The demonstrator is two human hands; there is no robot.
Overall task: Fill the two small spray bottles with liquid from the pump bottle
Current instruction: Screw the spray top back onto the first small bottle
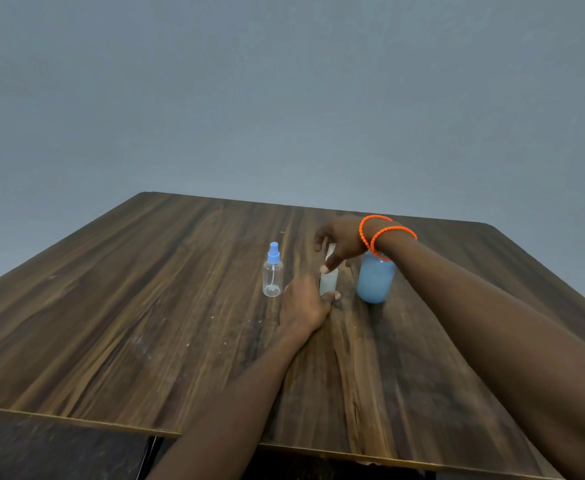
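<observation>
A dark wood-grain table [145,306] stands against a plain grey wall [284,81]. The left hand [305,303] grips the frosted spray bottle [328,282] mid-table; the right hand [339,242] pinches its top. The clear spray bottle [272,277] stands at its 9 o'clock, the pump bottle [375,280] at 3.

Top of the blue pump bottle [375,280] hidden behind the right hand [341,242] and its orange bracelets [386,233]. Cap of the frosted spray bottle [329,282] blurred under that hand's fingers; left side covered by the left hand [305,303]. Both forearms cut off toward 5 and 6 o'clock.
</observation>
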